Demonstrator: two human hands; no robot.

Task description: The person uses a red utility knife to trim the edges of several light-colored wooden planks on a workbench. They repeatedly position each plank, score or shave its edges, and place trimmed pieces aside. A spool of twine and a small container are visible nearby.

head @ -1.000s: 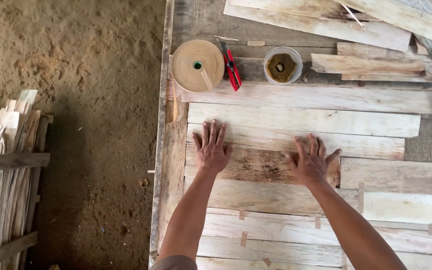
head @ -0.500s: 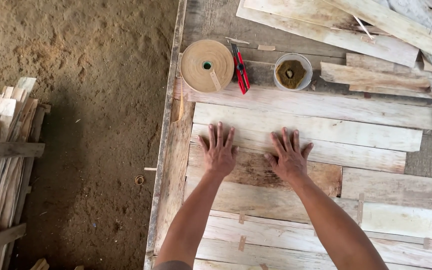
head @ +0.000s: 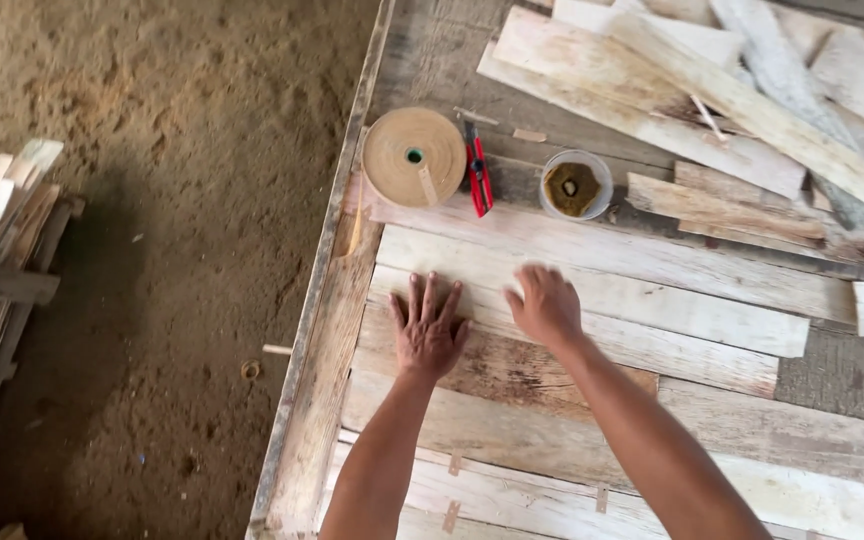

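I am pressing my left hand (head: 428,333), fingers spread flat and grasping nothing, on the wood strips (head: 592,300) lying across the desk (head: 317,400); my right hand (head: 547,305), blurred, is resting open just beside it, below the tape roll (head: 414,157).

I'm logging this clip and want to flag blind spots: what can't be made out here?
- Right hand, head view: motion blur smears the fingers.
- Left hand: palm faces down, so contact beneath it is hidden.
- Small tub: contents too small to identify.
- Veneer strips: cut off by the right and bottom edges.
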